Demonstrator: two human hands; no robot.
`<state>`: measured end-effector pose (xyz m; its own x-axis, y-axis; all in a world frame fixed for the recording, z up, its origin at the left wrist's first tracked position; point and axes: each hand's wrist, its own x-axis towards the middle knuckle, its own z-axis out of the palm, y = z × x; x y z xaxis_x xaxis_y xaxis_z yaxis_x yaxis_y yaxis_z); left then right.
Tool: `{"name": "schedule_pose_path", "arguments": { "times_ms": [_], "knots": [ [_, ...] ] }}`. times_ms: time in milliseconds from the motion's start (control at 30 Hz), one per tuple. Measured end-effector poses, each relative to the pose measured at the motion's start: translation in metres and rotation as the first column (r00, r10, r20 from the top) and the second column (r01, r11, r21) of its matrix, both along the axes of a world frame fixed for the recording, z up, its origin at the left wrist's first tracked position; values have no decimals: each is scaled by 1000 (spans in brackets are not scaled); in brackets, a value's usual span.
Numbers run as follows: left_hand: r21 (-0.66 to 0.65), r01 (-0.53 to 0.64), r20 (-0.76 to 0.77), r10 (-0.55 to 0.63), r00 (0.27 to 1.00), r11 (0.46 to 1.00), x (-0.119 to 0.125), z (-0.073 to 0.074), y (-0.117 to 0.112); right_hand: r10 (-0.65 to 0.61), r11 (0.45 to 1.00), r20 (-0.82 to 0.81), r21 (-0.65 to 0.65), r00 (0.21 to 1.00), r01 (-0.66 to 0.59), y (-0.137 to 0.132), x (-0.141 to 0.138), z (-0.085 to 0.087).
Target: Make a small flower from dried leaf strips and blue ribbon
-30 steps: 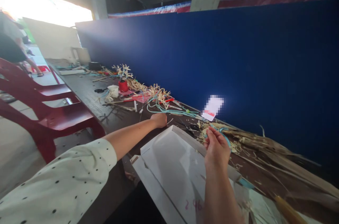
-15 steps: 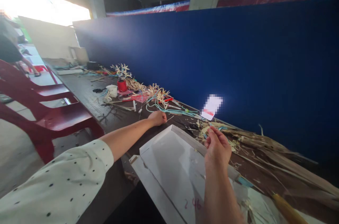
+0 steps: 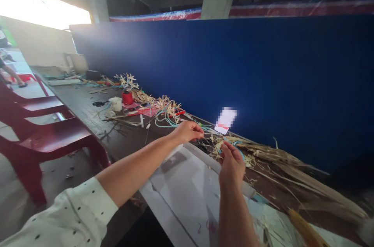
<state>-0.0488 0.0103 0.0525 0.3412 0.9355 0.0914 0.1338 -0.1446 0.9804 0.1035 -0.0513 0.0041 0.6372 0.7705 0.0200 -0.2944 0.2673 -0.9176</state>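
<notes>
My right hand [image 3: 231, 162] is raised over the white sheet [image 3: 187, 188], fingers pinched on a thin teal strip [image 3: 237, 148] beside a heap of dry straw scraps [image 3: 230, 145]. My left hand [image 3: 188, 131] hovers above the dark table [image 3: 87, 103], fingers curled in a pinch; what it holds is too small to make out. It is close to a tangle of teal strips and straw flowers [image 3: 166, 108].
A long blue board [image 3: 233, 75] runs behind the table. On the far part of the table stand a white cup [image 3: 117, 103], a red spool [image 3: 127, 97] and scissors [image 3: 98, 103]. Red plastic chairs [image 3: 43, 134] stand on the left. Long dry leaves [image 3: 298, 173] lie at right.
My left hand has lifted off the table and moved right toward my right hand, fingers now pinched. The right hand stayed in place with the strip. The view has swung slightly left.
</notes>
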Motion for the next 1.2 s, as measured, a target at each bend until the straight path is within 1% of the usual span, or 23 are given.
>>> {"name": "schedule_pose_path", "arguments": {
  "times_ms": [67,167,267,300,333,367,433,467,533,600,667,733,800,900,1000,1133,1200],
  "knots": [
    [16,2,36,-3,999,1000,11,0,-11,-34,999,20,-23,999,34,1,2,-1],
    [-26,-21,142,24,990,999,26,-7,-20,-63,997,36,-38,997,65,4,3,-4],
    [-92,-110,231,129,964,990,43,-24,-23,-57,998,16,-32,998,57,6,5,-7],
    [-94,-114,241,134,961,989,48,-31,-23,-54,998,7,-33,998,55,6,6,-8],
    [-66,-112,257,125,958,992,52,-39,-23,-54,998,3,-36,999,55,7,7,-9],
    [-19,-134,270,135,953,991,56,-47,-22,-54,998,6,-45,999,54,7,7,-10],
    [121,-228,275,188,943,966,60,-60,-22,-34,995,41,-92,999,37,6,8,-11],
    [179,-260,276,205,939,949,60,-65,-22,-6,991,68,-133,998,15,6,8,-10],
    [271,-293,260,223,940,917,58,-71,-23,94,970,129,-234,987,-62,5,6,-10],
    [312,-316,252,243,937,896,53,-72,-23,195,941,189,-312,962,-129,3,3,-8],
    [322,-345,251,272,929,882,50,-70,-23,252,929,250,-335,935,-160,2,1,-8],
    [325,-362,257,287,923,874,48,-69,-23,257,932,298,-327,919,-155,2,-1,-7],
    [325,-359,268,279,922,875,48,-69,-23,249,936,307,-320,919,-146,1,-1,-7],
    [307,-323,274,242,931,895,48,-68,-23,239,931,246,-332,939,-150,1,0,-8],
    [281,-270,276,192,942,921,48,-66,-25,244,924,145,-334,959,-185,3,1,-9],
    [243,-219,279,148,949,945,47,-64,-27,267,931,-31,-252,963,-266,4,1,-10],
    [224,-202,277,137,951,953,47,-64,-28,284,934,-87,-201,955,-296,3,1,-8]
  ]
}}
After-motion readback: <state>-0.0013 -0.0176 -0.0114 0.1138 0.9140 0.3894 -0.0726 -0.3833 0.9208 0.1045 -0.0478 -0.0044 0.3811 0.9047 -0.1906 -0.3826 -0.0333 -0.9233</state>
